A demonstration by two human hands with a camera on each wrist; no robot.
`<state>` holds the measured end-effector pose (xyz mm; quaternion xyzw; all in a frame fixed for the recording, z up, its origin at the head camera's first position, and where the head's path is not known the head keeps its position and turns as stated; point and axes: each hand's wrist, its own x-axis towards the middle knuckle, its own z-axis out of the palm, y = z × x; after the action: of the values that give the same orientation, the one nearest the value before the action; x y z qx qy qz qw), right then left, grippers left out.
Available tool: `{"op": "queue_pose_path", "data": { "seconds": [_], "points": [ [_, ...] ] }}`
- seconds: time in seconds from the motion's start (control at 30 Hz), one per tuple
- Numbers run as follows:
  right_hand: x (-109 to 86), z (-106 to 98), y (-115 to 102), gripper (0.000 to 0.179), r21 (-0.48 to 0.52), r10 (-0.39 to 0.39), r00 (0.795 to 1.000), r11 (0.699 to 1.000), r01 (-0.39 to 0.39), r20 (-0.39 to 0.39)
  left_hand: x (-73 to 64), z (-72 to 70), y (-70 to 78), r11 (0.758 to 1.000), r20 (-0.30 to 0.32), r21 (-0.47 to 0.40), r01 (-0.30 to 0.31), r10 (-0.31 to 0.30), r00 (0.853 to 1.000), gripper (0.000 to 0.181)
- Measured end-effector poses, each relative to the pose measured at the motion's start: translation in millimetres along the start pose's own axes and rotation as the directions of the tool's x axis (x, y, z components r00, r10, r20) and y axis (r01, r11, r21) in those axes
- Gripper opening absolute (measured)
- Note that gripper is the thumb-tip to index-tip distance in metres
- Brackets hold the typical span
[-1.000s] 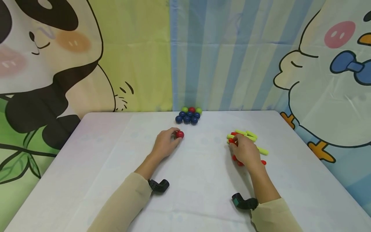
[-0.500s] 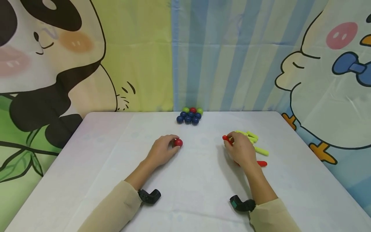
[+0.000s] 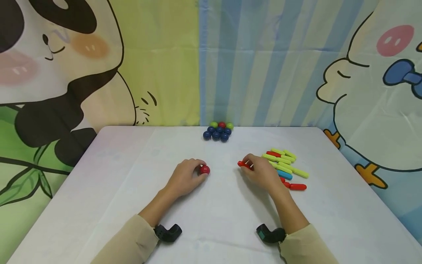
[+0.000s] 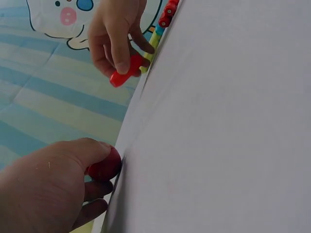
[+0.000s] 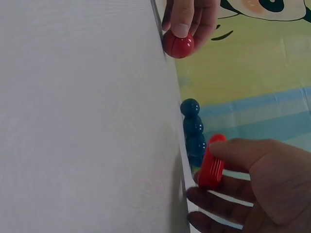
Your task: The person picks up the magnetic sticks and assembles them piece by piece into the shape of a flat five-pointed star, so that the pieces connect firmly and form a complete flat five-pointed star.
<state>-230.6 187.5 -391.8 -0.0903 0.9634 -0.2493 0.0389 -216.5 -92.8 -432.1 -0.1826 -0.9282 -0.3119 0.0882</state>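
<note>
A glossy red ball [image 3: 205, 169] is pinched between the thumb and fingers of my left hand [image 3: 185, 179], just left of the table's middle. In the left wrist view the red ball [image 4: 105, 165] is close to the table surface; whether it touches is unclear. My right hand [image 3: 263, 174] pinches a short red plastic rod [image 3: 242, 164] with rounded ends. The red rod [image 5: 212, 165] has fine ridges along one side in the right wrist view. Between the two hands is a gap, with the ball and the rod facing each other across it.
Several balls, dark blue [image 3: 215, 136], green [image 3: 229, 126] and red [image 3: 222, 125], sit grouped at the table's back edge. Yellow-green rods [image 3: 300, 173], a blue rod [image 3: 284, 175] and red rods [image 3: 298, 187] lie right of my right hand. A printed curtain [image 3: 171, 66] hangs behind the table.
My right hand has carried the red rod left, away from the other rods, uncovering the blue one. My left hand has brought the red ball a little nearer to me.
</note>
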Motion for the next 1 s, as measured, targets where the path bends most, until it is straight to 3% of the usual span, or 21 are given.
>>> {"op": "queue_pose_path", "data": {
  "seconds": [0.17, 0.37, 0.67, 1.0],
  "points": [
    [0.0, 5.8, -0.7, 0.027, 0.121, -0.117, 0.991, 0.987, 0.109, 0.063, 0.0, 10.0, 10.3, 0.999, 0.034, -0.023, -0.024, 0.025, 0.999, 0.036],
    [2.8, 13.0, -9.1, 0.020, 0.161, -0.200, 0.977, 0.969, 0.187, 0.071, -2.0, 12.8, 17.7, 0.998, 0.012, -0.020, -0.060, 0.060, 0.998, 0.035],
    [2.9, 21.6, -18.9, 0.014, 0.186, -0.221, 0.966, 0.963, 0.195, 0.131, -4.0, 13.1, 15.9, 0.998, 0.009, -0.023, -0.060, 0.061, 0.998, 0.035],
    [1.9, 24.6, -23.2, 0.014, 0.185, -0.244, 0.962, 0.958, 0.219, 0.123, -4.7, 12.2, 15.4, 0.997, 0.003, -0.024, -0.070, 0.070, 0.998, 0.034]
  ]
}}
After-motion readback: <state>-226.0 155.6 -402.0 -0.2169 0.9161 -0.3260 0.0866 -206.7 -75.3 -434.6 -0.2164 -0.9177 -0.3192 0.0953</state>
